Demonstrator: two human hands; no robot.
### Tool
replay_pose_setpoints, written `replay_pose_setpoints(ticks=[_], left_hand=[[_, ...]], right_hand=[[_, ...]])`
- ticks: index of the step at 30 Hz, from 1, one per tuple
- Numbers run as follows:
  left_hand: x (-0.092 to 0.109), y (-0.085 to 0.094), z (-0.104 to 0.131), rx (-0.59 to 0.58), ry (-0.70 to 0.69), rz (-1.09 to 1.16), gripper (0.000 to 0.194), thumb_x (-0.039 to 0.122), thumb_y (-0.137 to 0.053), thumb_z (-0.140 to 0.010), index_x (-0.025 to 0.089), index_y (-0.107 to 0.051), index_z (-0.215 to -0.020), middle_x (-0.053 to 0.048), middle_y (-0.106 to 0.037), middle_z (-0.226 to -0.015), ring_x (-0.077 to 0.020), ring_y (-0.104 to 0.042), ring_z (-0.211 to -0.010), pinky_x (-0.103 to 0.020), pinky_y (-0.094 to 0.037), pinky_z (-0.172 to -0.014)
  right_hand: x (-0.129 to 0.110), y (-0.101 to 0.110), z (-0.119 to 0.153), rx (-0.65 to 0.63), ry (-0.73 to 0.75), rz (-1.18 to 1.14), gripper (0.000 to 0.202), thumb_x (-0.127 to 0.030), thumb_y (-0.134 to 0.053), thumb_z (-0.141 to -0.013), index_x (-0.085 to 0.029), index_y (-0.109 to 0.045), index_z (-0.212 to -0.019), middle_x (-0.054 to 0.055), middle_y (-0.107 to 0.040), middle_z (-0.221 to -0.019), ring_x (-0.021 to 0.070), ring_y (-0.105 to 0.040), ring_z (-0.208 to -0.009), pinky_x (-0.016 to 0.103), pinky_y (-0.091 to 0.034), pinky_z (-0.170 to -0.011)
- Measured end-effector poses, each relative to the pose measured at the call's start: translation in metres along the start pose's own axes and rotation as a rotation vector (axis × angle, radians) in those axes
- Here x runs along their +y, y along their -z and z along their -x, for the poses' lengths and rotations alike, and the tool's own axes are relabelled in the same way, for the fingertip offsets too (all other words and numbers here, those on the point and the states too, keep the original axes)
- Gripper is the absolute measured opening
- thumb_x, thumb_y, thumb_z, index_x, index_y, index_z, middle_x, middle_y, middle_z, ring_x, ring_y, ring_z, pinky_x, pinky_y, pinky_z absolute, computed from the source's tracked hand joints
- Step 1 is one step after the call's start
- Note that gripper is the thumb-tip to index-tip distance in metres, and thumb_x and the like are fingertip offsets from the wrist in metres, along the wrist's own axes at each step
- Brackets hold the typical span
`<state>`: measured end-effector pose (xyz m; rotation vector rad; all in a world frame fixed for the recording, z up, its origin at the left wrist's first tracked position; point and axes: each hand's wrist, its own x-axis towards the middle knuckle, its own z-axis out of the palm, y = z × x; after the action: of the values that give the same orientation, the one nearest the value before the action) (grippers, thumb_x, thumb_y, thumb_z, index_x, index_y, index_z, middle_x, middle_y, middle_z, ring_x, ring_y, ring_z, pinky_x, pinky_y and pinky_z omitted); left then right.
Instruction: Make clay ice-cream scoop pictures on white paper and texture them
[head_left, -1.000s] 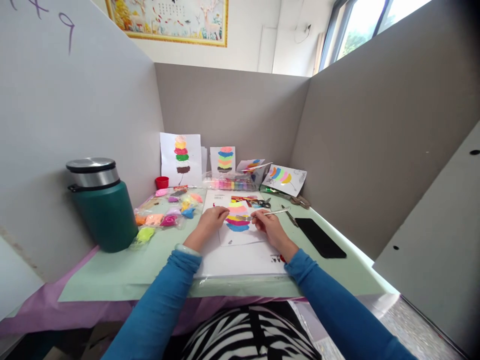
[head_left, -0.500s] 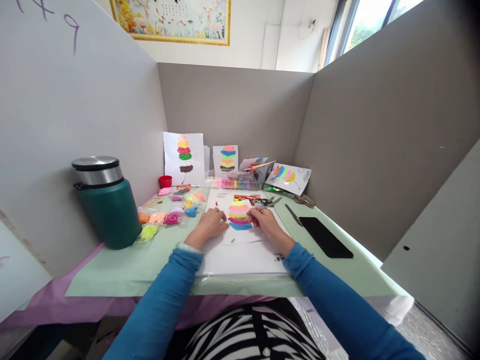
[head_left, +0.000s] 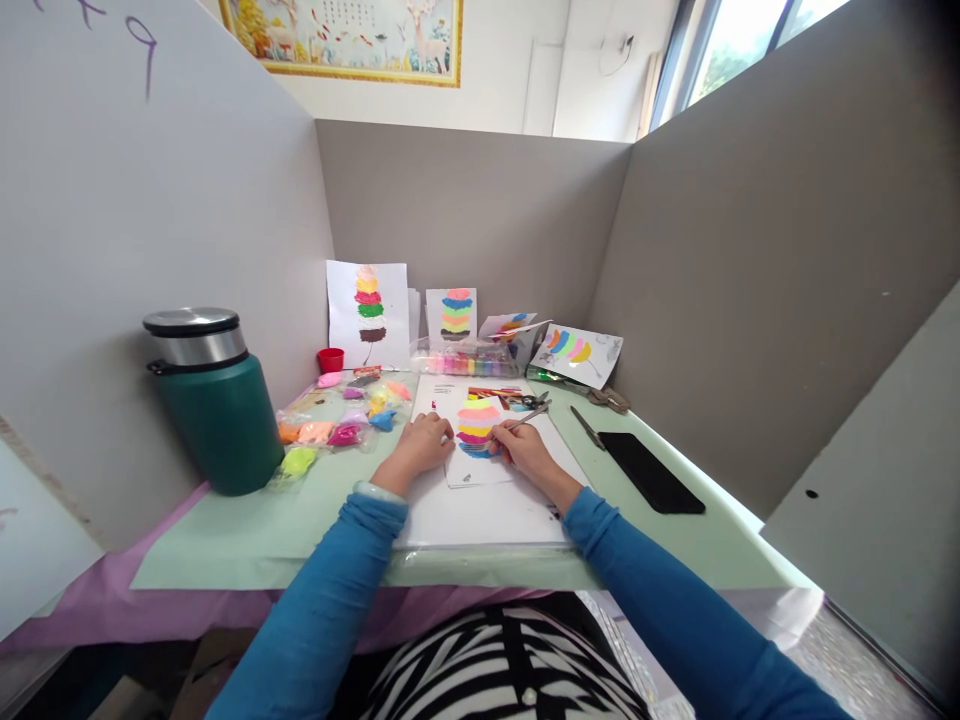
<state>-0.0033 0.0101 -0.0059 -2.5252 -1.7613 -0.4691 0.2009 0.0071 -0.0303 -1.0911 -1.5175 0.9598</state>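
A small white card (head_left: 487, 474) lies on larger white paper, bearing curved bands (head_left: 476, 422) of yellow, pink, magenta and blue, which look like soft clay. The lowest, blue band (head_left: 474, 451) shows thin line marks. My right hand (head_left: 521, 447) is closed in a pen grip round a slim pen-like tool (head_left: 535, 412). Its upper end points to the back right, and its tip is down at the right side of the blue band. My left hand (head_left: 426, 443) rests at the card's left edge, fingers bent and slightly apart, holding no tool.
Bagged coloured clay (head_left: 345, 433) and a green flask (head_left: 217, 420) stand left. A red cup (head_left: 331, 360), propped pictures (head_left: 367, 315) and a clear case (head_left: 469, 360) line the back. Scissors (head_left: 534, 401) lie behind the card; a knife (head_left: 587, 427) and black phone-like slab (head_left: 651, 472) lie right.
My right hand with the tool has moved slightly left and down, from the magenta band's right end to the blue band. Line marks now show on the blue. My left hand has barely shifted.
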Motion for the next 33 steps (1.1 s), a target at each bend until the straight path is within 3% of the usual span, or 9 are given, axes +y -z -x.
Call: replay_pose_setpoints(ticks=[12,21,29,33], left_hand=[[-0.001,-0.001,0.000,0.014,-0.013,0.008,0.022,0.026,-0.054,-0.083,0.019,-0.070,-0.097,-0.010,-0.066,-0.106,-0.0246,-0.059,-0.102,-0.035,-0.045,-0.093],[0.000,0.000,0.000,0.007,-0.002,-0.003,0.024,0.025,-0.052,-0.084,0.020,-0.071,-0.097,-0.010,-0.066,-0.106,-0.0256,-0.059,-0.103,-0.035,-0.045,-0.090],[-0.003,-0.004,-0.001,0.024,-0.019,0.016,0.023,0.026,-0.054,-0.083,0.019,-0.071,-0.097,-0.011,-0.066,-0.105,-0.0252,-0.059,-0.102,-0.036,-0.044,-0.093],[-0.002,-0.003,-0.001,0.020,-0.016,0.004,0.023,0.026,-0.053,-0.084,0.019,-0.071,-0.097,-0.010,-0.066,-0.105,-0.0245,-0.059,-0.101,-0.035,-0.045,-0.093]], right_hand=[[-0.004,0.008,0.003,0.076,-0.036,0.007,0.022,-0.031,-0.055,-0.072,-0.016,-0.061,-0.059,0.002,-0.063,-0.053,0.0086,-0.043,-0.036,0.023,-0.032,-0.039],[-0.005,-0.003,0.003,0.000,-0.002,0.026,0.023,-0.033,-0.055,-0.076,-0.015,-0.062,-0.062,0.004,-0.068,-0.063,0.0080,-0.046,-0.038,0.022,-0.035,-0.040],[-0.003,0.010,0.003,0.132,-0.035,0.053,0.021,-0.029,-0.054,-0.072,-0.017,-0.059,-0.056,0.001,-0.061,-0.049,0.0103,-0.046,-0.038,0.024,-0.035,-0.042],[-0.006,0.008,0.005,0.111,0.009,0.018,0.023,-0.032,-0.054,-0.073,-0.017,-0.061,-0.058,0.002,-0.063,-0.054,0.0100,-0.046,-0.040,0.024,-0.036,-0.043]])
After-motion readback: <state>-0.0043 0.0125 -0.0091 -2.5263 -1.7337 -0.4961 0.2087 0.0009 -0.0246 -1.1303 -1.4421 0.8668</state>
